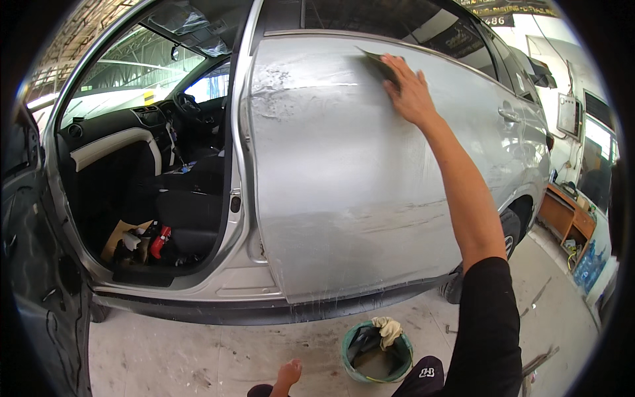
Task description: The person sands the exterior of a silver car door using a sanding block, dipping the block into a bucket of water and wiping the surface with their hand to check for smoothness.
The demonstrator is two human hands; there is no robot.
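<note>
Fingers [397,64] of the right hand [415,99] lie over a dark, thin sheet [379,67], grasping it against the silver car door [350,159]. The sheet sits under the fingers, its free corner sticking out to the left of them, close below the middle of the door's upper edge. The left hand [289,372] hangs low over the floor [165,357], its fingers partly curled; whether it holds anything, I cannot tell. Just to the right of that hand stands a green bucket [346,351], with murky water [378,364] inside and a pale cloth [387,330] draped over its far rim.

The door is dull and wet-looking, with rough dark marks [270,81] by its upper left corner, a greyer band across its lower part and drips along its lower edge. A handle [509,115] is set near its right edge. To the left, the front doorway [243,235] stands open on a black seat [188,215] and a steering wheel [188,104]. The floor is pale and stained; at its right edge, a brown desk [562,215] stands by the wall [567,142], with blue bottles [589,268] beside it.
</note>
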